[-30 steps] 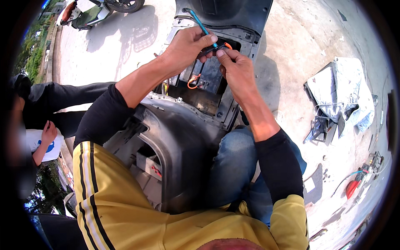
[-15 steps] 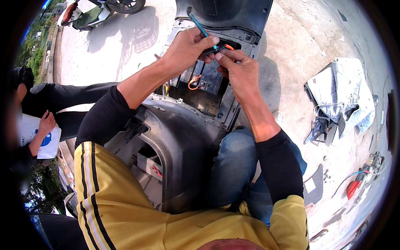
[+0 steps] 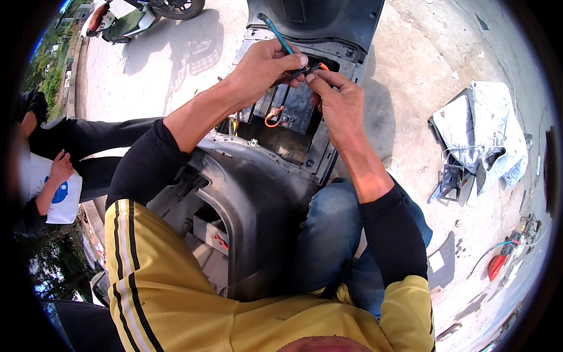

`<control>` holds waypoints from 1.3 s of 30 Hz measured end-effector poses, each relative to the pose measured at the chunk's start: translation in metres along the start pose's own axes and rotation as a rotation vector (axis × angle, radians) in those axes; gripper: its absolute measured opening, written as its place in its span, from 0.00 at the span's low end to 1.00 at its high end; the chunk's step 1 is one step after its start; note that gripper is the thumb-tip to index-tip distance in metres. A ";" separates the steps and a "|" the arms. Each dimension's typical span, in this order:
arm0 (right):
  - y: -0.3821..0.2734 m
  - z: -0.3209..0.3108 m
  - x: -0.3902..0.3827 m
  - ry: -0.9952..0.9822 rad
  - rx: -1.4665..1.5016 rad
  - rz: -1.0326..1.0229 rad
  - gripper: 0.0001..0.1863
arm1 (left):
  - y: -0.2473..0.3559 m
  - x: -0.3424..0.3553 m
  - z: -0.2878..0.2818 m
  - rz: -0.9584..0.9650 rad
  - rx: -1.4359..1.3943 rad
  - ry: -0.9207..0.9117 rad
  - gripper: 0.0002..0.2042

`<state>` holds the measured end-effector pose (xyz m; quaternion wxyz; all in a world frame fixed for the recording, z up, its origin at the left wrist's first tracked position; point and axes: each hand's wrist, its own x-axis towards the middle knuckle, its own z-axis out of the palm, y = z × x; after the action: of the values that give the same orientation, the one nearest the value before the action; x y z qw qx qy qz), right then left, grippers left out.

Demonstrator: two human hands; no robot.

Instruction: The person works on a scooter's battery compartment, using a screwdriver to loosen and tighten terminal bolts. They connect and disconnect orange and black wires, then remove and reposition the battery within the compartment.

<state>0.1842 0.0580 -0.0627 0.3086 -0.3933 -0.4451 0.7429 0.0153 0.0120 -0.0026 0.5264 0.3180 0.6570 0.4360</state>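
Over the open floor compartment of a scooter [image 3: 275, 182], my hands are close together. My left hand [image 3: 258, 70] is closed round a slim teal tool [image 3: 277, 34], whose dark bent end points up and away to the left. With thumb and fingertips, my right hand [image 3: 343, 102] pinches a dark cable end [image 3: 306, 70]; an orange piece [image 3: 324, 66] shows just beyond the fingers. My fingers partly cover where the tool and cable meet. Below them, a dark battery [image 3: 296, 111] sits in the compartment, with an orange wire [image 3: 272, 116] looped on it.
At the left stands another person [image 3: 56, 170] in dark trousers with a white bag. A parked motorbike [image 3: 141, 17] is at the far left. On the ground to the right lie a pale crumpled jacket [image 3: 487, 138], a red item [image 3: 497, 267] and loose wires.
My fingers have shifted slightly at the cable end, and the teal tool has moved a little to the left. The other person's hand has moved slightly left.
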 end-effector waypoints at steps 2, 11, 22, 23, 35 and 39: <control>-0.006 0.001 -0.004 0.004 0.015 0.024 0.12 | 0.000 0.000 -0.001 0.007 0.014 -0.011 0.10; -0.008 0.003 -0.007 0.005 0.122 0.067 0.08 | 0.001 -0.001 0.000 -0.002 0.006 -0.036 0.06; -0.024 -0.008 -0.008 -0.125 0.174 0.228 0.11 | -0.002 0.001 -0.001 -0.038 0.066 -0.028 0.05; -0.029 -0.007 -0.011 -0.126 0.184 0.253 0.12 | -0.003 0.002 -0.002 -0.033 0.092 -0.045 0.06; -0.022 -0.002 -0.006 -0.038 0.124 0.285 0.16 | 0.013 -0.002 -0.001 0.000 0.211 -0.130 0.07; -0.022 0.002 -0.010 0.013 0.095 0.293 0.15 | 0.016 -0.003 0.000 0.001 0.284 -0.141 0.06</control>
<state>0.1900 0.0583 -0.0392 0.2180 -0.4436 -0.3452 0.7978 0.0154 0.0158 0.0129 0.5206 0.4194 0.6734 0.3158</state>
